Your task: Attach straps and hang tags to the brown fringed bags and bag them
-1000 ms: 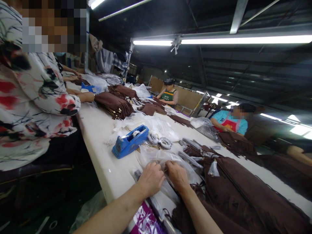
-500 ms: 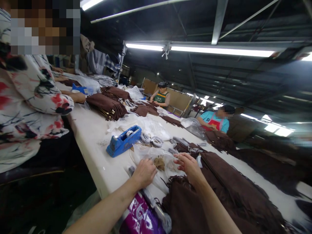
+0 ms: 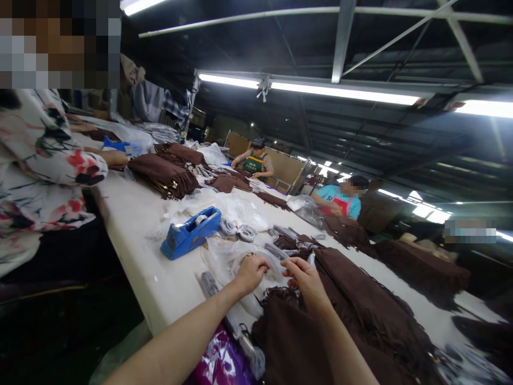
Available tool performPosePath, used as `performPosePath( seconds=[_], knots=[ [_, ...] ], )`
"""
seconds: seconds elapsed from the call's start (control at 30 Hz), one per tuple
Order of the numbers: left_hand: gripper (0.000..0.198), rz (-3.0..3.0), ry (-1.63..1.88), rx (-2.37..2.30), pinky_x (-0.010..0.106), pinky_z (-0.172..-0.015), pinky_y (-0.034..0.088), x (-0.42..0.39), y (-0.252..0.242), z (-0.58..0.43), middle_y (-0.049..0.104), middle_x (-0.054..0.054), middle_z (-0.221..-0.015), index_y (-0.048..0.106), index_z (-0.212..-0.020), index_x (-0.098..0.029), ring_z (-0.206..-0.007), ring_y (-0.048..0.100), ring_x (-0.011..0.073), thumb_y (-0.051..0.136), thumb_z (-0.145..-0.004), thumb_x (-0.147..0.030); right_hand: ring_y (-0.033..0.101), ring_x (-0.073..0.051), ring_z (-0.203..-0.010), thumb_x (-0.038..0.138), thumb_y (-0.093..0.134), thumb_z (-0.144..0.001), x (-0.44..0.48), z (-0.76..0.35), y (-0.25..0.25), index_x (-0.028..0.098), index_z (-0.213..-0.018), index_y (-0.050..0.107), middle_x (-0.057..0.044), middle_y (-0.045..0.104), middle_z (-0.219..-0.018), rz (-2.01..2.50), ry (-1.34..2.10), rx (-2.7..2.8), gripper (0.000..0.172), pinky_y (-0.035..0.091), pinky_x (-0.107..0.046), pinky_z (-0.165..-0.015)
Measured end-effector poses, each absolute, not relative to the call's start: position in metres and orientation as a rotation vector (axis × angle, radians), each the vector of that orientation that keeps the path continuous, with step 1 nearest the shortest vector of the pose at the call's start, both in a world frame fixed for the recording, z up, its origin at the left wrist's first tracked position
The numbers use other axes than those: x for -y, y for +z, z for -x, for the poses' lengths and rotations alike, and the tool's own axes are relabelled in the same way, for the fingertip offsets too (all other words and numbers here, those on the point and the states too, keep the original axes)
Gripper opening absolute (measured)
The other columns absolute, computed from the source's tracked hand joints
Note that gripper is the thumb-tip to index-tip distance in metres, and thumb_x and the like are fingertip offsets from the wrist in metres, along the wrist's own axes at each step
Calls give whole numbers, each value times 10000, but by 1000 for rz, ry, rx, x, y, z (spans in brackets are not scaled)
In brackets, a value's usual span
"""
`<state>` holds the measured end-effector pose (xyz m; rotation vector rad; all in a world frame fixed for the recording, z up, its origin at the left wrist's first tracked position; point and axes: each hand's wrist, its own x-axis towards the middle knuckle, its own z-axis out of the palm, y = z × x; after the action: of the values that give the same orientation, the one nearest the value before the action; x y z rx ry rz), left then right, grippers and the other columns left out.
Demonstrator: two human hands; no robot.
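My left hand (image 3: pixel 251 272) is over a crumpled clear plastic bag (image 3: pixel 222 259), its fingers curled and thumb pressed in. Close by on the right, my right hand (image 3: pixel 301 275) has its fingers bent into a pinch, pointing at the left one. Whatever lies between the fingertips is too small to make out. Under my right forearm lies a dark brown fringed bag (image 3: pixel 288 337). A shiny purple plastic packet (image 3: pixel 226 355) and a wrapped grey strap (image 3: pixel 250 347) sit beneath my left forearm.
A blue tape dispenser (image 3: pixel 191 232) stands beyond my left hand, beside coiled grey straps (image 3: pixel 245 232). More brown fringed bags (image 3: pixel 368 299) stretch along the right of the white table (image 3: pixel 132 240). A person in a floral top (image 3: pixel 52 160) works at left; others face the table farther off.
My left hand has moved right and up, closer to my right hand, covering the brown print on the plastic bag. The whole view has shifted a little.
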<state>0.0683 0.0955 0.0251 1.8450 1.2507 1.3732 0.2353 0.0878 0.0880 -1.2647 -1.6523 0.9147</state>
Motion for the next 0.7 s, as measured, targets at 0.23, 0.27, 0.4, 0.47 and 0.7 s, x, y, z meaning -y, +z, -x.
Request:
performPosePath(
  seconds=[0.23,0.27,0.4,0.47,0.7],
  knots=[
    [386,-1839,1302,-1252,251,-714,532,-107,4,-38,720,69,-887,672,-1024,-114,-765,672,151,374,-787,-47,572,-175,-617,305,626,-684,-85,-243,48,232,-864,723,-32,657,-818,1279,689,2094,217,467,-335,-641],
    [402,-1894,1271,-1224,264,-769,530,-105,3,-39,727,59,-914,690,-1014,-133,-818,674,163,408,-747,-30,567,-178,-628,260,638,-662,-85,-242,43,247,-863,728,-31,651,-825,1264,640,2159,221,460,-345,-675],
    [517,-2116,1141,-1149,340,-975,454,-99,-1,-45,736,34,-1001,738,-997,-202,-1000,639,219,474,-618,30,558,-202,-634,222,604,-723,-86,-241,32,255,-640,643,-22,584,-671,1242,471,2351,97,420,-329,-640],
    [553,-2179,1112,-1152,354,-1003,431,-99,-4,-46,725,46,-1059,728,-1050,-201,-1045,621,232,474,-620,38,566,-208,-656,259,560,-792,-88,-244,33,256,-634,591,-19,584,-671,1239,401,2406,161,415,-320,-629],
    [578,-2236,1108,-1199,327,-981,442,-105,-10,-40,703,71,-1126,707,-1095,-166,-1069,612,224,451,-624,50,560,-219,-657,311,352,-927,-90,-253,45,238,-725,497,-28,545,-677,1316,175,2445,259,451,-343,-628]
  ],
)
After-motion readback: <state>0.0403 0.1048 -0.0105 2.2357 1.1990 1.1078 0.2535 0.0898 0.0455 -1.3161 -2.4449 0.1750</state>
